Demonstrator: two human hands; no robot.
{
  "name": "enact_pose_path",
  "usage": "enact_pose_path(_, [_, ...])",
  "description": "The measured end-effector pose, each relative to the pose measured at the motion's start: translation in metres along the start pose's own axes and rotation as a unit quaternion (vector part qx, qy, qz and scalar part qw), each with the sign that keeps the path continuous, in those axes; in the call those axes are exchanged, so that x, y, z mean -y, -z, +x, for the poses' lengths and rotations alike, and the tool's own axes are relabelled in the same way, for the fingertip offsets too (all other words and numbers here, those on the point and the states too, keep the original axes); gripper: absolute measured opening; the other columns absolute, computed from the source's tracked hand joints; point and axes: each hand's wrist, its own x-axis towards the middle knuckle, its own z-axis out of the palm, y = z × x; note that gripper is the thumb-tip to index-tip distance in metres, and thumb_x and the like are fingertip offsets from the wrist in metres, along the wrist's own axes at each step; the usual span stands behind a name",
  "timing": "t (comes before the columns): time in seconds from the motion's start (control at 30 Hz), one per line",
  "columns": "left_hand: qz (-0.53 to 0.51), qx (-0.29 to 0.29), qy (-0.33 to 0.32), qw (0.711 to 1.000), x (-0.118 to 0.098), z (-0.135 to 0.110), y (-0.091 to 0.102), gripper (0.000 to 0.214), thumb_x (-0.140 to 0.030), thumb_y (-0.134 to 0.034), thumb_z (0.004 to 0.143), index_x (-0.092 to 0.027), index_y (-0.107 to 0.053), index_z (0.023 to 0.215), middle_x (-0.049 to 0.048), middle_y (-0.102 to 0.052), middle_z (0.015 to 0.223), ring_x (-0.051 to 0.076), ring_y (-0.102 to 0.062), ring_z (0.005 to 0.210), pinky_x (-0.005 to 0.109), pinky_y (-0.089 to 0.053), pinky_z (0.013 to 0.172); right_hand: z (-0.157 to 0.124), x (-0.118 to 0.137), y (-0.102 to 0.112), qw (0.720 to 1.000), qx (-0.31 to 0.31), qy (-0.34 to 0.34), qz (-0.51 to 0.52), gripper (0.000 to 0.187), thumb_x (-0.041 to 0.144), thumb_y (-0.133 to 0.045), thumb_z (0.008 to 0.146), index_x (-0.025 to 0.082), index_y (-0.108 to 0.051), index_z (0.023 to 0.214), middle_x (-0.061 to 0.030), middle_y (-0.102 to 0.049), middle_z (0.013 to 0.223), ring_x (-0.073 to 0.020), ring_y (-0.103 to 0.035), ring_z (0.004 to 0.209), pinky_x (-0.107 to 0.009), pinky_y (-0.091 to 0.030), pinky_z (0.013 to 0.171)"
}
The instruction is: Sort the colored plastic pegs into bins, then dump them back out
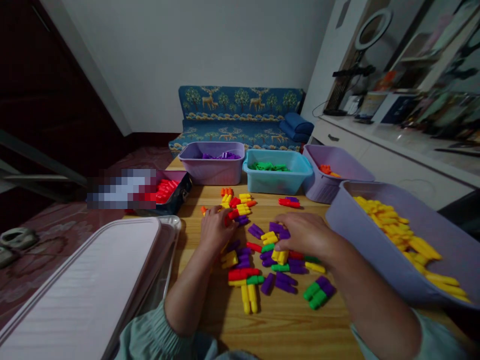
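Note:
A heap of small plastic pegs (pixel 262 260) in yellow, purple, red, green and orange lies on the wooden table (pixel 285 325). My left hand (pixel 214 229) rests at the heap's left side, fingers curled round a red peg (pixel 232 215). My right hand (pixel 305 235) lies palm down on the heap's right part, fingers bent over yellow and purple pegs; what it holds is hidden.
Bins stand around: a purple one with purple pegs (pixel 213 162), a blue one with green pegs (pixel 278 172), a lilac one with orange pegs (pixel 332 172), a large lilac one with yellow pegs (pixel 378 255), a dark box with red pegs (pixel 176 192). A pink-lidded container (pixel 86 280) sits at left.

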Motion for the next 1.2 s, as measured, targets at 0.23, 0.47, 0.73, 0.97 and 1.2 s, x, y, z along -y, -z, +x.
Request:
enact_pose_path(0.23, [-0.051, 0.001, 0.002, 0.999, 0.001, -0.001, -0.004, 0.03, -0.025, -0.077, 0.061, -0.025, -0.074, 0.092, 0.0103, -0.059, 0.111, 0.033, -0.048, 0.115, 0.043, -0.03, 0.102, -0.064, -0.038, -0.067, 0.999, -0.034, 0.029, -0.001, 0.108, 0.048, -0.078, 0.051, 0.036, -0.029, 0.147, -0.0095, -0.024, 0.155, -0.0382, -0.033, 0.136, -0.051, -0.038, 0.101])
enact_pose_path(0.47, [0.083, 0.036, -0.033, 0.995, 0.004, -0.002, -0.008, 0.041, -0.028, -0.07, 0.07, -0.026, -0.068, 0.111, 0.0118, -0.052, 0.125, 0.033, -0.047, 0.118, 0.044, -0.033, 0.102, -0.058, -0.026, -0.103, 0.996, -0.089, 0.018, 0.024, 0.104, 0.058, -0.068, 0.068, 0.026, -0.013, 0.151, -0.0103, 0.002, 0.159, -0.0313, -0.006, 0.145, -0.051, -0.022, 0.113])
enact_pose_path(0.73, [0.078, 0.023, -0.062, 0.995, 0.004, -0.002, -0.006, 0.042, -0.022, -0.067, 0.07, -0.022, -0.068, 0.112, 0.0142, -0.054, 0.124, 0.036, -0.049, 0.116, 0.047, -0.036, 0.101, -0.015, -0.007, -0.085, 0.984, -0.127, 0.092, 0.082, 0.074, 0.062, -0.043, 0.087, 0.024, -0.025, 0.148, -0.0121, -0.018, 0.157, -0.0285, -0.02, 0.143, -0.051, -0.022, 0.114])
enact_pose_path(0.97, [0.165, 0.047, -0.067, 0.983, 0.005, 0.0, -0.007, 0.055, -0.007, -0.053, 0.069, -0.019, -0.063, 0.122, 0.0147, -0.051, 0.131, 0.031, -0.049, 0.12, 0.044, -0.039, 0.102, 0.021, 0.006, -0.086, 0.943, -0.209, 0.11, 0.235, 0.055, 0.045, -0.044, 0.093, 0.018, -0.04, 0.14, -0.0127, -0.039, 0.148, -0.0224, -0.034, 0.138, -0.041, -0.029, 0.113])
enact_pose_path(1.2, [0.189, 0.118, -0.128, 0.967, 0.001, -0.004, -0.001, 0.057, -0.013, -0.061, 0.065, -0.031, -0.065, 0.12, 0.0097, -0.041, 0.142, 0.034, -0.036, 0.132, 0.05, -0.03, 0.108, 0.054, 0.019, -0.078, 0.956, -0.204, 0.02, 0.211, 0.049, 0.01, -0.053, 0.078, 0.015, -0.055, 0.127, -0.0117, -0.06, 0.125, -0.023, -0.053, 0.117, -0.038, -0.039, 0.105])
